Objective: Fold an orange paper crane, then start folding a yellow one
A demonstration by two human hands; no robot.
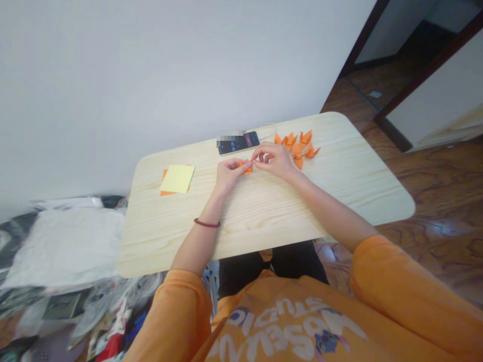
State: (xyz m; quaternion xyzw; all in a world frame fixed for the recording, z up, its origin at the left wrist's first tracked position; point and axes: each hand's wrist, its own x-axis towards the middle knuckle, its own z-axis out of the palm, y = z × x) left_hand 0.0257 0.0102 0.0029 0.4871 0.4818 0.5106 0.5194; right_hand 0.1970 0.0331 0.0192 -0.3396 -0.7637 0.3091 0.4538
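Note:
A small folded piece of orange paper (247,170) is pinched between the thumb and fingers of my left hand (229,175), just above the middle of the table. My right hand (274,160) meets it from the right, thumb and forefinger pressed together at the paper's edge; whether they grip a corner of it is too small to make out. Several finished orange paper cranes (298,151) stand in a cluster just beyond and to the right of my right hand, which partly hides them.
A phone (238,144) with a lit screen and a white cable (267,134) lies along the far side of the wooden table (181,236). To the left rests a stack of yellow and orange paper squares (178,179). A white wall stands behind; bagged items crowd the floor at left.

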